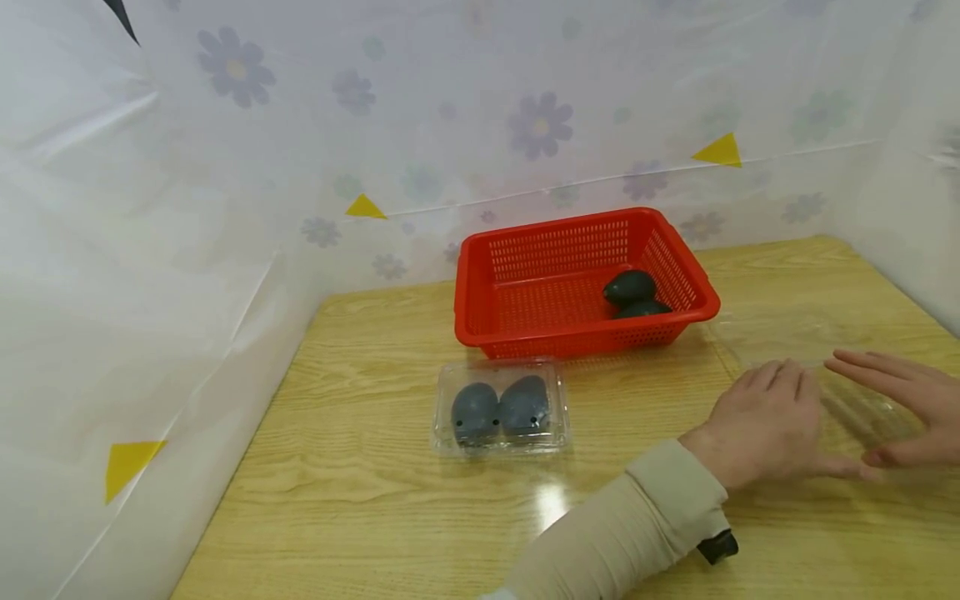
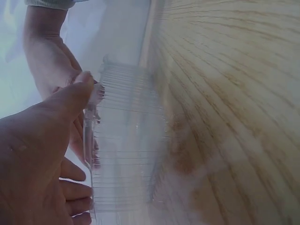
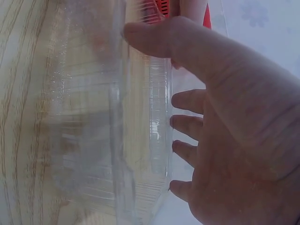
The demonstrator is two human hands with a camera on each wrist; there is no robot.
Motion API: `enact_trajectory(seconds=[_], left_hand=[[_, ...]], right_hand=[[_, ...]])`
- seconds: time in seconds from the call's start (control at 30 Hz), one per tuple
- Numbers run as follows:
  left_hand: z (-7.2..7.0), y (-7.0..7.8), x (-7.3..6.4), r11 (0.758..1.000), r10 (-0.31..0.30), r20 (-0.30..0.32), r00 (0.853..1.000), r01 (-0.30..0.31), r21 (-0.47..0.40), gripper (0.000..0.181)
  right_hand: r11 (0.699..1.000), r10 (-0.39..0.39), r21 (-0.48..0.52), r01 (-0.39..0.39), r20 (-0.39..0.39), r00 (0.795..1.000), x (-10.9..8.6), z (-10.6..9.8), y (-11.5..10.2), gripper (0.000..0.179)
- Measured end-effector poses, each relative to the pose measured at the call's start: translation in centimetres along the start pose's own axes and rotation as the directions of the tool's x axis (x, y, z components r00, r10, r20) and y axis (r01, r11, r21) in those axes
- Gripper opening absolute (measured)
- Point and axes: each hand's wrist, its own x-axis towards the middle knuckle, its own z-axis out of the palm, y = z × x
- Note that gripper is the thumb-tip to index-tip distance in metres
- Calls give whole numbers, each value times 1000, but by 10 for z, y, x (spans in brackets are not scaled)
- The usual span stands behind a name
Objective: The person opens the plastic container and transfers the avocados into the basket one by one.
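In the head view, my left hand (image 1: 772,421) and right hand (image 1: 915,408) are at the right of the table, thumbs close together. Between them is a clear plastic clamshell box (image 1: 862,404), its lid tilted up behind. The left wrist view shows my left hand (image 2: 42,145), thumb stretched out, fingertips at the box's rim (image 2: 88,140). My right hand (image 3: 234,112) has straight, spread fingers along the far rim of the box (image 3: 159,117) and its thumb at the near edge. I see nothing inside this box.
A closed clear box (image 1: 442,425) holding two dark avocados (image 1: 523,404) sits mid-table. Behind it is a red plastic basket (image 1: 525,337) with two more dark avocados (image 1: 630,287) at its right end. White flowered sheeting (image 1: 450,108) hangs behind the wooden table (image 1: 337,500).
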Motion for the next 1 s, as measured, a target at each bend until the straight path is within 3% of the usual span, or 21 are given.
enact_trajectory(seconds=[0.2,0.37,0.6,0.77,0.83,1.0], left_hand=[[3,-14,-7,994,-19,-58,998,13,-109,93],[0,-32,-24,990,-22,-52,998,15,-140,86],[2,-62,-58,996,41,-121,992,-49,-68,93],[3,-82,-78,996,88,-208,974,-85,23,93],[3,-89,-85,996,84,-203,976,-80,26,93],[1,-106,-102,999,22,-127,992,-26,-34,94]], right_hand=[[998,61,21,-61,6,998,0,7,4,131],[982,186,21,-187,40,982,4,3,8,117],[957,287,-36,-286,36,957,18,-7,8,110],[936,342,-101,-338,25,940,31,-14,-5,105],[933,348,-105,-344,20,937,39,-17,-13,103],[952,297,-89,-293,29,955,58,-26,-39,100]])
